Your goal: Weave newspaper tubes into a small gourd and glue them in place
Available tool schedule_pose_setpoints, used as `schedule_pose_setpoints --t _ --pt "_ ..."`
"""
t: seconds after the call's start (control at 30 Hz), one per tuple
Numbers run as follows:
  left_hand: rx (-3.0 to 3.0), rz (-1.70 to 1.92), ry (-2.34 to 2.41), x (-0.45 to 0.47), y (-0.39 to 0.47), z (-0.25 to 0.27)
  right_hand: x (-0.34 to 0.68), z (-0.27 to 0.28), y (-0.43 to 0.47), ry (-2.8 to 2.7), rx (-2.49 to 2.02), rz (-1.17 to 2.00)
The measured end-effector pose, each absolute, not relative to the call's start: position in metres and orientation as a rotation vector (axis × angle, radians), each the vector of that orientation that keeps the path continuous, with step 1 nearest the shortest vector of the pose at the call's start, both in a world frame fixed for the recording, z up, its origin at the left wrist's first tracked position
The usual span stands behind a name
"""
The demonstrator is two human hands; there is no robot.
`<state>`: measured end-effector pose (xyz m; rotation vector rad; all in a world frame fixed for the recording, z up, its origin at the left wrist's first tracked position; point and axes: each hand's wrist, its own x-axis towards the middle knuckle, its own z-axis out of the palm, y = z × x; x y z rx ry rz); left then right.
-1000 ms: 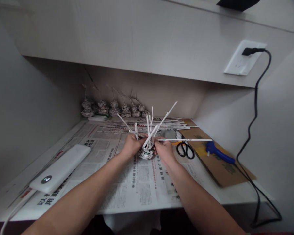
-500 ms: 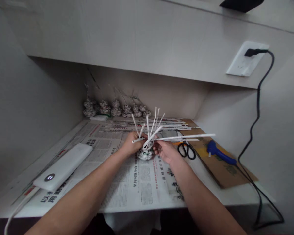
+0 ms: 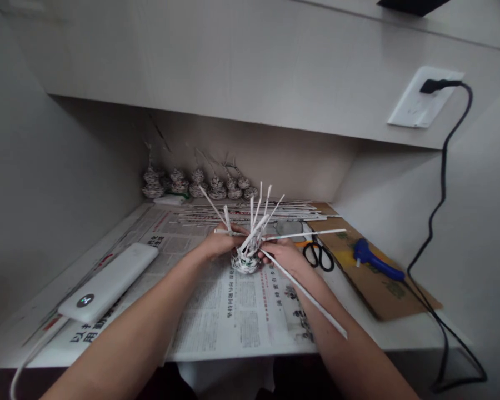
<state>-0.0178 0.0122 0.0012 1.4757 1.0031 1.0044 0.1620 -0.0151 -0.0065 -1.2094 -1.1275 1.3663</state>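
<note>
Left hand [image 3: 227,239]: gripping the basket [image 3: 246,263], left side
Right hand [image 3: 278,253]: pinching 1 paper stick [image 3: 305,290]
Weaving: best pulled snug, evenly

- Left hand [image 3: 225,243]: fingertips mostly hidden behind the woven base [image 3: 246,263] and its paper strips [image 3: 253,233].
- Newspaper [image 3: 204,311]: small print too fine to read.
- White cable [image 3: 15,378], near left: cut off by the bottom edge.
- Black object [image 3: 412,5], upper right: cut off above.
</note>
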Motion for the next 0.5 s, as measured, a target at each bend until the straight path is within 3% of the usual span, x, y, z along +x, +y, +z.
schedule_pose_setpoints --t 0.5 --pt "1.497 1.023 1.012 -0.0208 0.0136 0.0011 0.1576 -0.0033 -0.0186 -1.145 -1.092 1.493"
